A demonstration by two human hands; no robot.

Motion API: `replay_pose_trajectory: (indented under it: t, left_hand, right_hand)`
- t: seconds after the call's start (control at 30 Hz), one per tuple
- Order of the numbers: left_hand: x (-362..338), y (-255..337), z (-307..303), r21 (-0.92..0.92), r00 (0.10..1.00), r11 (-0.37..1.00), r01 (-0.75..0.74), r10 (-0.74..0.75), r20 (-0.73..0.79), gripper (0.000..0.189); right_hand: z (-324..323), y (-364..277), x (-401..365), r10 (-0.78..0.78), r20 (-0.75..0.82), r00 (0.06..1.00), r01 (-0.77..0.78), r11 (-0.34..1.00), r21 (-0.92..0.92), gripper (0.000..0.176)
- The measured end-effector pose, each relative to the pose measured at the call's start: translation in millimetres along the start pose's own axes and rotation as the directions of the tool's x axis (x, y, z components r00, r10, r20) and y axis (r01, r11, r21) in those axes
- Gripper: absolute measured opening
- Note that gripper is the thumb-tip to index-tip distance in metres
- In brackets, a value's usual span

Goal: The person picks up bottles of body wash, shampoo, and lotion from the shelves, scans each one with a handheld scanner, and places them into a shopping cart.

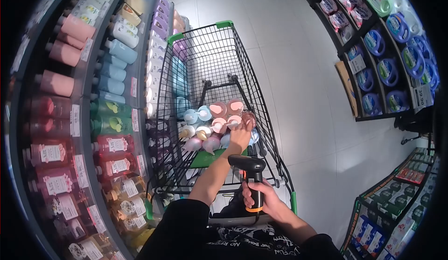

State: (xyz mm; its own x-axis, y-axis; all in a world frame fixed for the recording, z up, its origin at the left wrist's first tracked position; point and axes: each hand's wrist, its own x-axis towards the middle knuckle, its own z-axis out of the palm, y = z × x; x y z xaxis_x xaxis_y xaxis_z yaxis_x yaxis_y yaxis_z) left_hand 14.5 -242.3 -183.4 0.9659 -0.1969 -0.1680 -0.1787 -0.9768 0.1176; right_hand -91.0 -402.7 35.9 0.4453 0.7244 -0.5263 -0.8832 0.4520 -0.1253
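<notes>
The fingers of the left hand (pixel 240 135) reach down among the bottles at the right end of a cluster; their tips are hard to make out, so I cannot tell whether they are closed on a bottle or only touching one. The fingers of the right hand (pixel 269 200) are wrapped around the grip of a black and orange scanner (pixel 246 163), which is upright, its head near the left wrist.

Beside the left hand stand pink bottles (pixel 218 125), with light blue bottles (pixel 204 113) to their left and cream-topped bottles (pixel 186 131) nearer the person. Pale pinkish bottles (pixel 211 143) come next, just above a green panel (pixel 205 159). The whole cluster sits in the near part of a wire shopping cart (pixel 225 24) with green corners.

Along the cart's left side runs a shelf packed with pink containers (pixel 78 28), blue containers (pixel 122 51), green containers (pixel 112 124) and red containers (pixel 116 144). Pale floor (pixel 298 73) lies to the right. Beyond it, a dark rack carries blue jugs (pixel 387 71), and a lower display holds boxes (pixel 389 197).
</notes>
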Motion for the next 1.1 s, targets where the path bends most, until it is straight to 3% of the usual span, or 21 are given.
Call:
replay_pose_trajectory:
  t: [0.07,0.1,0.17,0.23,0.3,0.37,0.4,0.5,0.53,0.57,0.63,0.7,0.77,0.83,0.9,0.93,0.97,1.03,1.07,1.1]
  left_hand:
    - [-7,-6,-23,-0.212,0.967,0.963,0.169,-0.120,0.227,0.047]
    - [-16,-15,-36,-0.209,0.969,0.961,0.180,-0.137,0.207,0.047]
    - [-45,-41,-62,-0.281,0.964,0.958,0.053,0.024,0.264,0.041]
    - [-89,-64,-104,-0.473,0.988,0.881,0.029,0.047,0.149,0.039]
    - [-134,-89,-139,-0.462,0.991,0.881,0.101,-0.047,0.127,0.042]
    - [-190,-110,-172,-0.543,0.981,0.833,0.108,-0.177,-0.076,0.041]
    - [-215,-119,-189,-0.461,0.964,0.871,0.170,-0.244,-0.106,0.041]
    - [-296,-126,-251,-0.483,0.805,0.815,0.321,-0.503,-0.314,0.041]
    - [-319,-125,-268,-0.446,0.752,0.845,0.296,-0.494,-0.437,0.043]
    - [-339,-114,-298,-0.497,0.656,0.778,0.385,-0.609,-0.446,0.043]
    - [-375,-95,-348,-0.686,0.446,0.625,0.373,-0.769,-0.458,0.040]
    - [-410,-89,-380,-0.386,0.273,0.786,0.483,-0.554,-0.787,0.035]
    - [-438,-72,-406,-0.445,0.009,0.697,0.562,-0.543,-0.840,0.039]
    - [-457,-87,-420,-0.514,-0.189,0.750,0.417,-0.481,-0.856,0.037]
    - [-469,-112,-431,-0.555,-0.301,0.750,0.359,-0.470,-0.830,0.038]
    - [-472,-119,-439,-0.655,-0.309,0.672,0.347,-0.577,-0.756,0.045]
    - [-473,-126,-452,-0.655,-0.312,0.677,0.336,-0.576,-0.755,0.045]
    - [-463,-118,-493,-0.734,-0.290,0.216,0.644,-0.819,-0.495,0.048]
    - [-456,-130,-496,-0.737,-0.280,0.230,0.635,-0.821,-0.497,0.048]
    - [-448,-144,-494,-0.727,-0.332,0.340,0.596,-0.720,-0.609,0.048]
  right_hand:
    - [-4,4,1,-0.013,0.003,1.000,0.013,0.999,-0.051,0.038]
    - [-2,3,1,-0.022,0.016,1.000,0.024,0.997,-0.069,0.039]
    - [-4,7,2,-0.021,0.023,1.000,0.023,0.995,-0.095,0.042]
    - [-4,10,2,0.011,0.015,1.000,-0.008,0.990,-0.141,0.042]
    - [1,14,5,0.034,0.013,0.999,-0.030,0.976,-0.214,0.042]
    - [7,18,9,0.067,0.031,0.997,-0.057,0.967,-0.249,0.041]
    - [18,19,11,0.093,0.032,0.995,-0.081,0.958,-0.276,0.038]
    - [44,30,28,0.159,0.115,0.981,-0.110,0.930,-0.351,0.035]
    - [53,33,30,0.173,0.166,0.971,-0.097,0.916,-0.388,0.036]
    - [58,38,37,0.176,0.207,0.962,-0.075,0.905,-0.419,0.036]
    - [57,49,51,0.223,0.208,0.952,-0.117,0.899,-0.423,0.037]
    - [57,51,58,0.230,0.239,0.943,-0.091,0.872,-0.482,0.036]
    - [58,44,46,0.242,0.258,0.935,-0.103,0.885,-0.455,0.035]
    - [56,47,53,0.215,0.247,0.945,-0.099,0.907,-0.410,0.035]
    - [47,52,62,0.200,0.252,0.947,-0.084,0.909,-0.407,0.035]
    - [48,53,63,0.200,0.251,0.947,-0.075,0.899,-0.431,0.036]
    - [51,52,63,0.194,0.252,0.948,-0.060,0.888,-0.456,0.036]
    - [57,49,49,0.182,0.310,0.933,-0.008,0.872,-0.489,0.037]
    - [60,51,50,0.178,0.320,0.931,0.014,0.856,-0.516,0.030]
    - [61,53,50,0.175,0.329,0.928,0.034,0.839,-0.543,0.024]
